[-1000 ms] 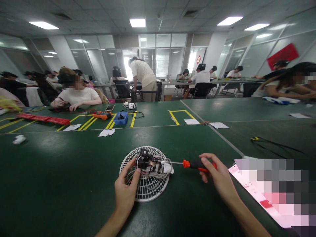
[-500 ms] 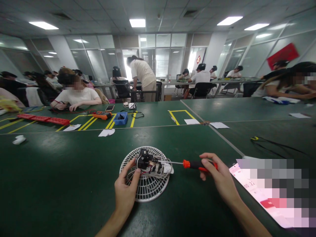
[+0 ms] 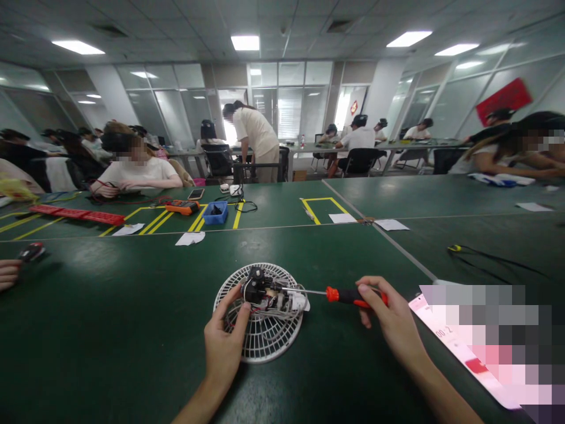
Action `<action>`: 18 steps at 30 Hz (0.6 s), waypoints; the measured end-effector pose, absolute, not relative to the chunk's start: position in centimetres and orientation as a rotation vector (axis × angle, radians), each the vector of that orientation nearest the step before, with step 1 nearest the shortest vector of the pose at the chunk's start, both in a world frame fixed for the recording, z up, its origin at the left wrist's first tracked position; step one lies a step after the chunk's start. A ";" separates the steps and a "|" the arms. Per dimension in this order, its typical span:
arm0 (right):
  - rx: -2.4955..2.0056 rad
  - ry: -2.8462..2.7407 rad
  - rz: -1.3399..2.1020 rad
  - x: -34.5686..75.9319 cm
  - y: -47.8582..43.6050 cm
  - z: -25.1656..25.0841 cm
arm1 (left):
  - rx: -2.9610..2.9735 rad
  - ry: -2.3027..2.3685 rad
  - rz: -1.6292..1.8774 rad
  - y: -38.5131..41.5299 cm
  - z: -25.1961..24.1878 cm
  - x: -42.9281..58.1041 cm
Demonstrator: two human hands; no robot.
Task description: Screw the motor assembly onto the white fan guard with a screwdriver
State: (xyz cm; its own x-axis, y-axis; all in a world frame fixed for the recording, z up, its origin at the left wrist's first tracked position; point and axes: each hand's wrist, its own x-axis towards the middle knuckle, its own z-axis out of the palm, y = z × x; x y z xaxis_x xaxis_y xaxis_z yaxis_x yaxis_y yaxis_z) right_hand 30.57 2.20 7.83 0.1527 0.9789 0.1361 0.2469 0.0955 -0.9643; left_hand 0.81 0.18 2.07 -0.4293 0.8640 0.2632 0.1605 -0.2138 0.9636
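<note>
A white round fan grille lies on the green table in front of me. On top of it rests a fan motor assembly, with a black housing, loose wires and a white part at its right end. The thumb and fingers of my left hand grip the black housing from its left side. In my right hand is a red and black screwdriver, held level by its handle. Its metal shaft points left and its tip reaches the motor assembly; the exact contact point is too small to make out.
A lit phone lies to the right of my right arm. At the far left another person's hand is by a dark red object. Farther back are a blue bin, an orange multimeter and red trays.
Another person's hand has come in at the left edge, where a dark red object now shows in place of a white crumpled thing. My hands, the screwdriver and the motor have barely moved.
</note>
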 end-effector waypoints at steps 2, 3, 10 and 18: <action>-1.381 -1.293 0.892 30.6 2.3 7.8 | 1.226 1.512 1.693 0.2 2.0 0.8; -1.388 -1.277 0.909 30.6 2.3 7.7 | 1.225 1.516 1.694 0.2 2.0 0.7; -1.451 -1.253 0.937 30.6 2.3 8.0 | 1.193 1.509 1.698 0.3 2.1 0.8; -1.324 -1.269 0.907 31.0 2.0 7.5 | 1.183 1.506 1.696 0.4 1.8 0.8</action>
State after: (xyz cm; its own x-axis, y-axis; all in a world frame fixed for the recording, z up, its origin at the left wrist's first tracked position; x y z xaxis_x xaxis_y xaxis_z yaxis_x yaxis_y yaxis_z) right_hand 31.04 2.05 7.53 0.1525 0.9792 0.1339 0.1909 0.1037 -0.9761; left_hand 0.75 0.41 1.77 -0.4424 0.8645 0.2385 0.1345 -0.1990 0.9707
